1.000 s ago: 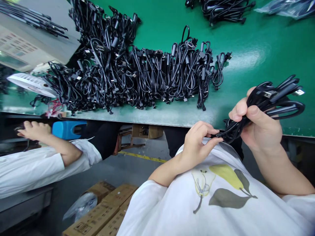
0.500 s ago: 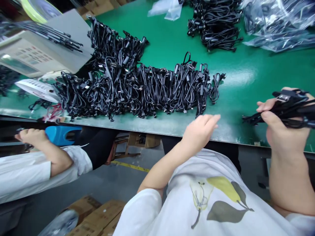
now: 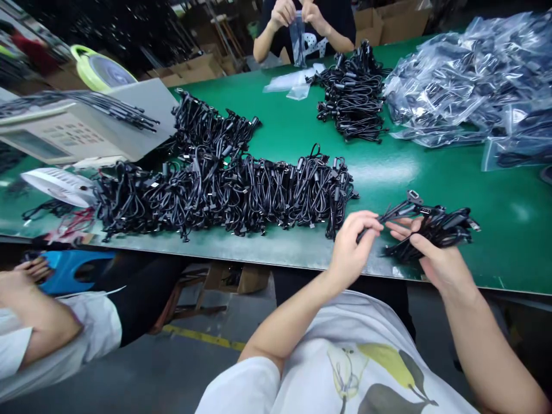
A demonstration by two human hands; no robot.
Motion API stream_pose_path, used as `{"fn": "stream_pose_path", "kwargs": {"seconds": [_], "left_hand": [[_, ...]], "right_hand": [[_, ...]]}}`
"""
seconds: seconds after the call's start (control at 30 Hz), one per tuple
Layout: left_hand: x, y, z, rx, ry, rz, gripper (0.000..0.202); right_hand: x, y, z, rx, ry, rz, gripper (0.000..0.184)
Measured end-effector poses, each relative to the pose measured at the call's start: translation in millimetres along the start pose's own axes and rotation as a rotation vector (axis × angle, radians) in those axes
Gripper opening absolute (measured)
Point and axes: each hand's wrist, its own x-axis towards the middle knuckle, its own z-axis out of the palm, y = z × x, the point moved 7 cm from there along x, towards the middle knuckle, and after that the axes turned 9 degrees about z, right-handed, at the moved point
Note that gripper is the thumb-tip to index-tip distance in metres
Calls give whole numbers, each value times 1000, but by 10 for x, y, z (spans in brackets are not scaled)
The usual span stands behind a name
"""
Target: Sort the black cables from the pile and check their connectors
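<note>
My right hand [image 3: 437, 253] grips a bunch of black cables [image 3: 444, 230] just above the front edge of the green table [image 3: 495, 201]. Light-coloured connector ends stick out of the bunch. Close by on its left, my left hand [image 3: 356, 241] is closed on a black cable [image 3: 366, 233] that reaches toward the bunch. Whether this cable is apart from the bunch I cannot tell. Left of my hands lies a long row of coiled black cables [image 3: 276, 195], with many connectors showing.
A second pile of cables [image 3: 356, 98] lies at the back, beside bagged cables [image 3: 466, 80]. Across the table a person's hands [image 3: 297, 14] hold a clear bag. A beige instrument [image 3: 77, 132] stands at left. Another person's arm [image 3: 38, 310] is near a blue stool [image 3: 71, 273].
My right hand has come left with the cable bunch, close to my left hand. My left hand, previously without a visible cable, now holds one. The view has tilted up.
</note>
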Motion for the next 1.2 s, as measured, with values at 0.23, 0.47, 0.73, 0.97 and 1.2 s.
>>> {"fn": "stream_pose_path", "kwargs": {"seconds": [0.23, 0.47, 0.73, 0.97, 1.2], "left_hand": [[-729, 21, 58, -185, 41, -227, 17], [-806, 13, -243, -11, -16, -112, 52], [-358, 308, -763, 177, -23, -8, 40], [-433, 112, -622, -309, -143, -183, 32], [-537, -106, -551, -581, -193, -385, 45]], "right_hand": [[-245, 135, 546, 95, 41, -16, 28], [-256, 345, 612, -247, 50, 84, 27], [-413, 440, 837, -221, -264, 230, 28], [-460, 409, 954, 14, -343, 337, 26], [-532, 428, 1067, 174, -522, 457, 36]]}}
